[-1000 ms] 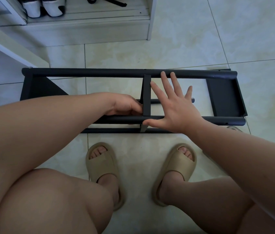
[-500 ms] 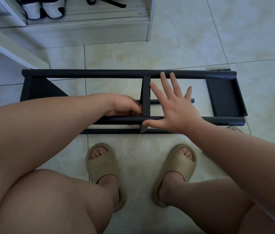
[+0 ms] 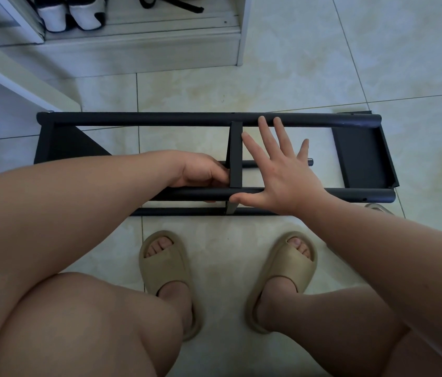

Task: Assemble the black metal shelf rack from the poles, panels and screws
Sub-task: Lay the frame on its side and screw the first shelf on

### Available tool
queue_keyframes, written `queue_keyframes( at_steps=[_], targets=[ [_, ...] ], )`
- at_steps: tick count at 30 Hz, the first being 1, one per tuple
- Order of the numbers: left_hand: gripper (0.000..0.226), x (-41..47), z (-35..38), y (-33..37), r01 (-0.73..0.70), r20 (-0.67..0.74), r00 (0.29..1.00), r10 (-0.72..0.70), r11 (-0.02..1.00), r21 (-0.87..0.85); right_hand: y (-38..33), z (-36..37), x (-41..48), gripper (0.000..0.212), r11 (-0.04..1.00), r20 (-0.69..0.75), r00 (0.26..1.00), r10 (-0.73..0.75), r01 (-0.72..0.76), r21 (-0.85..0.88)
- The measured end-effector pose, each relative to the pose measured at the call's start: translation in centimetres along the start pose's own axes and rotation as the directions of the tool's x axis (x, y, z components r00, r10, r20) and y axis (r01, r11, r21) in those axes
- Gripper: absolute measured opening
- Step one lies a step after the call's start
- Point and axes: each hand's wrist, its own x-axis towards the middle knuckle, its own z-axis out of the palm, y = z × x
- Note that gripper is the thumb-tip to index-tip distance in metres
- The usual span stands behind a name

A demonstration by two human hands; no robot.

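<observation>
Head view: rack (image 3: pixel 160 119) lies on floor (image 3: pixel 323 63), long axis left-right. Left hand (image 3: pixel 203 172) grips near pole (image 3: pixel 350 194) beside panel (image 3: pixel 235 156); right hand (image 3: pixel 282 180) flat, spread, other side.

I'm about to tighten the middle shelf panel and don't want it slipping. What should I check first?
1. Right hand bracing the near pole: ok, open palm rests on it.
2. Middle panel sitting between near pole and far pole: ok.
3. Screw at the middle panel's joint: cannot tell, left hand covers it.
4. Right end panel in place between the poles: ok.
5. Slippers apart from the poles: ok.
</observation>
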Motion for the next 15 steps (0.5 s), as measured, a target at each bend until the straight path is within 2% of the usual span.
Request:
queue_keyframes(
  at_steps=[8, 12, 15],
  targets=[
    [0.028, 0.11, -0.01, -0.22, -0.043, 0.011, 0.999, 0.044, 0.995, -0.089, 0.06, -0.01, 0.01, 0.125, 1.0, -0.001, 1.0, 0.001, -0.001, 0.005],
    [0.018, 0.09, -0.01, 0.02, 0.044, 0.006, 0.999, -0.044, 0.999, 0.015, 0.05, 0.0, 0.02, 0.124, 1.0, 0.002, 1.0, 0.001, -0.001, -0.003],
    [0.017, 0.09, 0.1, 0.11, 0.023, -0.037, 0.999, -0.022, 1.0, 0.014, 0.06, -0.01, 0.01, 0.125, 1.0, 0.004, 1.0, 0.002, -0.002, 0.003]
  ],
)
